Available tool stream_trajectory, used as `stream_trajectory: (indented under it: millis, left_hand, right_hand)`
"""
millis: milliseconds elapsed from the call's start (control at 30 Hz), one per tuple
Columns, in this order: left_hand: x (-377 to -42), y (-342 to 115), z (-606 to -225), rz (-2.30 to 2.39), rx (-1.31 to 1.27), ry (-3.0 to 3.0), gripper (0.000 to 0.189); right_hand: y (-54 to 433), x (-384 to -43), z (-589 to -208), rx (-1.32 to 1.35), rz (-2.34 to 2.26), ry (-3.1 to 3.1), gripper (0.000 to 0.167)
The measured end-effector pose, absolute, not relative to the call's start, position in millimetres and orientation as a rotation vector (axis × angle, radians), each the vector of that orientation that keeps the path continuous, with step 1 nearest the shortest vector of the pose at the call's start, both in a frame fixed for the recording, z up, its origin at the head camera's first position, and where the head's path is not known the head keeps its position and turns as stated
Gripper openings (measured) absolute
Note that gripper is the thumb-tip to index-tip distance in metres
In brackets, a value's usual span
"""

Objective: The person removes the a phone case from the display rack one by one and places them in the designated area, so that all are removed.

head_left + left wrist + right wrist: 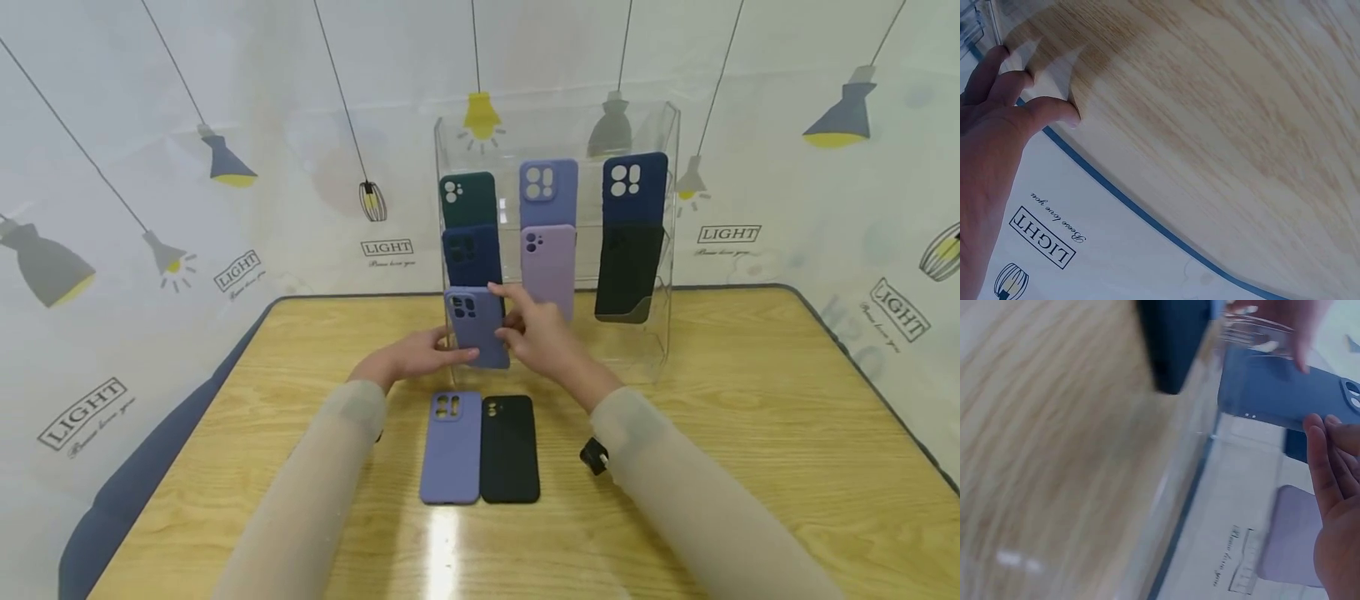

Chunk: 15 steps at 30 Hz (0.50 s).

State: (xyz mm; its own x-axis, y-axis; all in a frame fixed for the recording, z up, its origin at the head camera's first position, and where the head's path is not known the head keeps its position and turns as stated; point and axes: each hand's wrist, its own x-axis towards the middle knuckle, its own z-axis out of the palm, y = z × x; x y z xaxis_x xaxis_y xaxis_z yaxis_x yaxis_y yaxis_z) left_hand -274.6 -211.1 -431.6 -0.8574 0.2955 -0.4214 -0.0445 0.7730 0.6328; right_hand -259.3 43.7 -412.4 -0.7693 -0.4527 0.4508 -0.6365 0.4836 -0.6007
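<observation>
A periwinkle phone case (480, 327) with camera cutouts stands at the lower left of the clear display stand (626, 354), upright and tilted slightly. My right hand (543, 333) pinches its right edge, index finger up by the top corner. At the lower left, my left hand (416, 354) lays its thumb over the case's front, fingers behind by the stand's side. In the right wrist view the same case (1266, 387) lies between the right fingers (1319, 450) and the left thumb. The left wrist view has the left hand (1007, 106) at the stand's edge, case out of sight.
On the table (750, 433) lie another periwinkle case (452, 458) and a black case (512, 458), side by side. Higher on the stand are a green case (471, 200), a navy case (472, 254), a pink-lilac case (546, 258) and several others. A patterned backdrop (300, 125) stands behind.
</observation>
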Motion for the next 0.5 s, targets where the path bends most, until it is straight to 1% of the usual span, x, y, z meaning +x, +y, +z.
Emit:
stream_trajectory:
  millis: [233,367,500]
  left_hand:
    - [-275.1,-211.0,-431.4,0.868,0.206,2.474,0.120]
    - [-275.5,-211.3,-431.4,0.849,0.231,2.496,0.118]
    - [-276.0,-211.8,-431.3,0.822,0.256,2.502,0.118]
  right_hand:
    - [53.0,-245.6,-384.7,0.876,1.260,-2.296,0.062]
    - [64.0,-229.6,-371.0,0.739,1.389,-2.297,0.067]
    - [79.7,-212.7,-366.4,0.612,1.565,-2.351,0.073]
